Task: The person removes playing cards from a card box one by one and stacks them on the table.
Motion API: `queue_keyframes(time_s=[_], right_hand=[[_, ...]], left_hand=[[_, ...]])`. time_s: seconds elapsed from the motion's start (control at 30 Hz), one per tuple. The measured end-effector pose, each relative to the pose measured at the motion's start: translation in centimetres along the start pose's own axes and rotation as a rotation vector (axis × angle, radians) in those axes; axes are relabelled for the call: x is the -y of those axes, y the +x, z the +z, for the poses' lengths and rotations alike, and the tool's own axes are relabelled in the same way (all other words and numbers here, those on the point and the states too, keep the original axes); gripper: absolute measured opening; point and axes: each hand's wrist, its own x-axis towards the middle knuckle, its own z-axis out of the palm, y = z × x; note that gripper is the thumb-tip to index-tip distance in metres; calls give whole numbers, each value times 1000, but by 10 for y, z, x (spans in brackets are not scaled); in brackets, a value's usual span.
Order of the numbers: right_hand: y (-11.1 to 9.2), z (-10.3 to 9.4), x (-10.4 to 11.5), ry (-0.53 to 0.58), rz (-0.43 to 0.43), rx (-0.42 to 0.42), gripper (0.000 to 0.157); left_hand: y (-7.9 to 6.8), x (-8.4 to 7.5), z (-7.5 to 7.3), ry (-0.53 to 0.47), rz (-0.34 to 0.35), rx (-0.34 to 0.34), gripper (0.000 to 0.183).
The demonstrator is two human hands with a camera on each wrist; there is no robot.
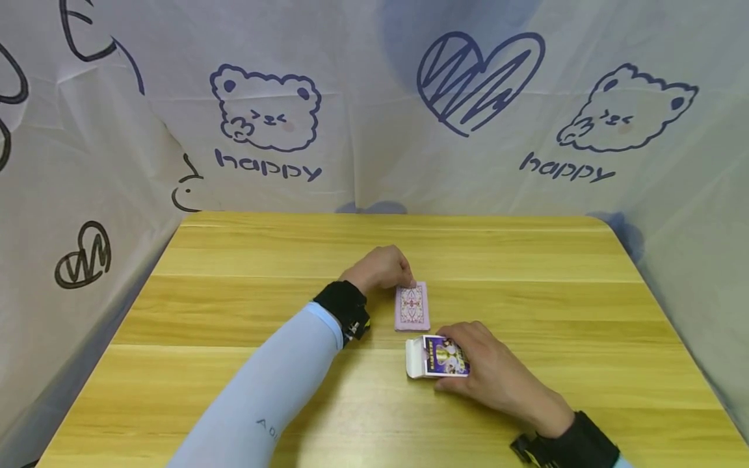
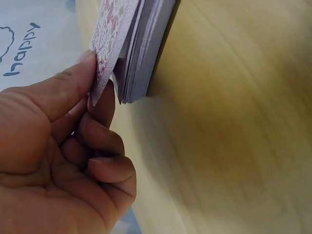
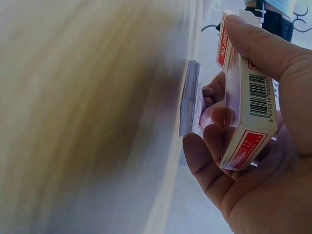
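The deck of cards lies just beyond the card box, patterned back up. Judged by eye, it is light and slick: single cards should flex readily, crease if forced and slide over one another, so both long sides offer the surest hold on the whole deck. Beyond the card box, the left hand pinches the top card between thumb and finger, one end raised. The right hand grips the card box across its sides; its thin cardboard likely dents under pressure. The wooden table extends around the card box.
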Motion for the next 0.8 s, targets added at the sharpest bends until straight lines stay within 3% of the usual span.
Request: queue_keyframes(time_s=[0.37, 0.8], right_hand=[[1, 0, 1, 8, -3, 7, 73], [0, 0, 1, 6, 10, 13, 71]], left_hand=[[-3, -3, 5, 17, 2, -25, 21], [-9, -7, 12, 80, 2, -112, 20]])
